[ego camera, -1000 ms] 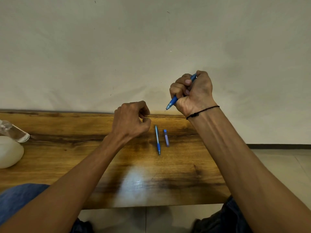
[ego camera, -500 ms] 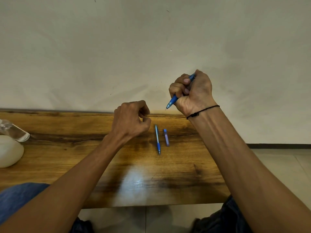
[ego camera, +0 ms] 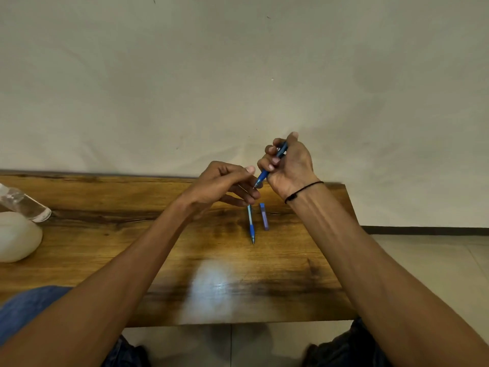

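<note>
Wooden table [ego camera: 105, 250] by a plain pale wall [ego camera: 185, 88], with tiled floor [ego camera: 436, 260] on the right.
Up over the table's back edge, the right hand [ego camera: 291, 165] curls its fingers round a blue pen [ego camera: 264, 176], tip down. The left hand [ego camera: 217, 184] has loose, spread fingers right at the tip. Below, another pen [ego camera: 251, 223] and a small purple tube [ego camera: 264, 217] lie side by side on the wood.
</note>
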